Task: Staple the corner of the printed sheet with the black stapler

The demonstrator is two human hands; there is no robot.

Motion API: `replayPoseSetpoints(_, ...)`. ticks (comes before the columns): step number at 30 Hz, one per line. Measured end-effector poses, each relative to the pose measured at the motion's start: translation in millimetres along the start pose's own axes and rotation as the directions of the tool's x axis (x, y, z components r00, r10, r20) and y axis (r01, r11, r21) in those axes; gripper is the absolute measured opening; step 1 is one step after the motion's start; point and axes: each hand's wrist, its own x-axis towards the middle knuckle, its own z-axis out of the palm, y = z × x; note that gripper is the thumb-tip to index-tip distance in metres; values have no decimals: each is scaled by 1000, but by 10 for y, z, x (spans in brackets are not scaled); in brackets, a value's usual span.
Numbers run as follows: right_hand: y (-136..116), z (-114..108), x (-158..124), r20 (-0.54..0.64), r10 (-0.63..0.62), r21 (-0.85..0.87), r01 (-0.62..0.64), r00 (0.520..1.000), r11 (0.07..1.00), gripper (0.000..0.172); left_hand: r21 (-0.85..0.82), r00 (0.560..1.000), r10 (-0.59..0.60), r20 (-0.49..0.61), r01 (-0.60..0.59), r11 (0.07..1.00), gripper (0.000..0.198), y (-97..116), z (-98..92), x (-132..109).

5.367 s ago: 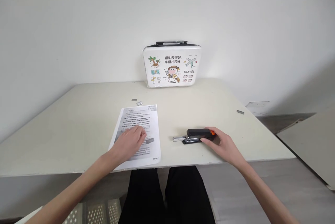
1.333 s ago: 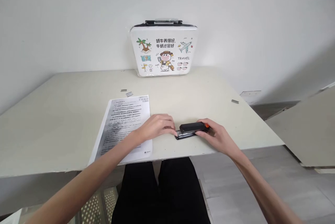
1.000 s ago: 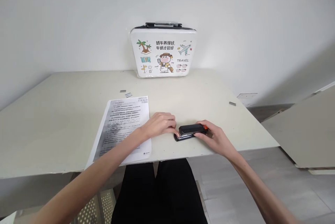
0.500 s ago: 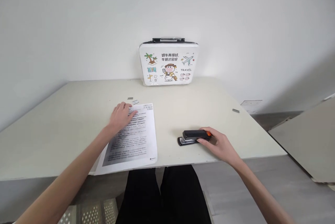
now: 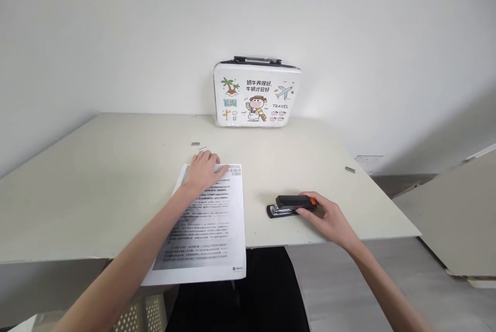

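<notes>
My left hand (image 5: 203, 172) grips the printed paper (image 5: 209, 218) at its top edge. Its fingers curl over that edge and the thumb lies on the page. The paper's lower end sticks out past the table's front edge, and whether it is one sheet or a stack I cannot tell. To the right, my right hand (image 5: 329, 221) is closed around the rear of a black stapler (image 5: 292, 204) with an orange part. The stapler rests on the table, its front end pointing left towards the paper, with a gap between them.
Two small strips of staples (image 5: 195, 144) lie beyond my left hand, one partly behind its fingers. Another staple strip (image 5: 350, 169) is near the right edge of the table (image 5: 96, 177). A white cartoon-printed case (image 5: 256, 95) leans on the wall at the back.
My left hand has drawn the paper to the right and nearer to me, so that it overhangs the front edge. The right hand still holds the stapler in about the same place.
</notes>
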Motion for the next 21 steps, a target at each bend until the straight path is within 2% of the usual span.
replayPoseSetpoints(6, -22, 3, 0, -12, -11, -22, 10, 1000, 1000, 39, -38, 994, 102, -32, -104, 994, 28, 169, 131, -3)
replayPoseSetpoints(10, -5, 9, 0, -20, -10, -25, 10, 1000, 1000, 40, -203, 990, 137, 38, -127, 971, 32, 218, 121, -69)
replayPoseSetpoints(14, -10, 3, -7, -8, 4, -17, -4, 1000, 1000, 40, -358, 970, 226, 91, -180, 916, 39, 276, 60, -134)
replayPoseSetpoints(21, -11, -1, -17, -14, 14, -6, -15, 1000, 1000, 40, -552, 941, 279, 191, -132, 823, 39, 538, -30, -161)
